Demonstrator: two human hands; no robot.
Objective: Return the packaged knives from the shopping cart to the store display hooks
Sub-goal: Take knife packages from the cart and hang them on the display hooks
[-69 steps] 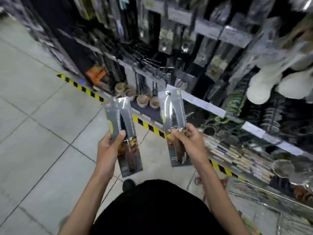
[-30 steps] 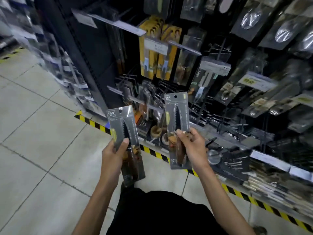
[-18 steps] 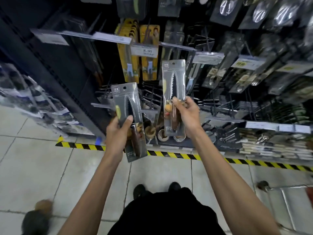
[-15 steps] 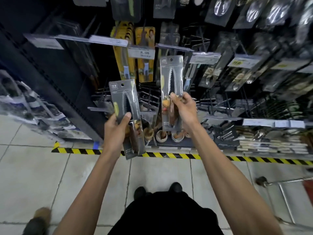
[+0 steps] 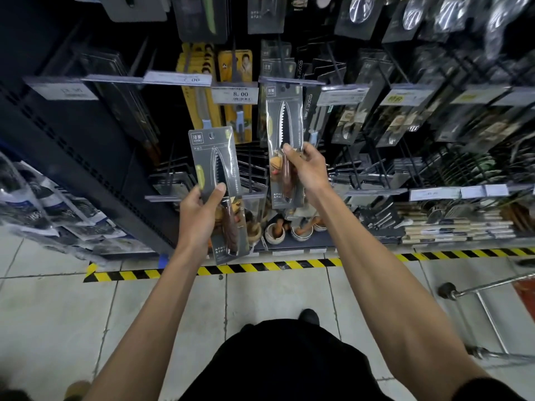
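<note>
Both the left grey card knife pack (image 5: 215, 157) and the right grey card knife pack (image 5: 285, 111): matt dark grey backing, silver serrated blade, reddish-brown wood-grain handle, yellow-green patch at one edge, white lettering. The hanging yellow card packs (image 5: 236, 68): bright yellow. The white paper price tag (image 5: 235, 95): black digits. The striped floor tape (image 5: 260, 267): alternating yellow and black diagonal bands. The square floor tiles (image 5: 58, 314): pale grey, darker grout lines.

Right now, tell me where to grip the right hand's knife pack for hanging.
Grip the knife pack low, over the wooden handle, from below and its right edge, as the right hand does. It stands upright with the hang hole at the top, so that end should stay free for hanging.
</note>
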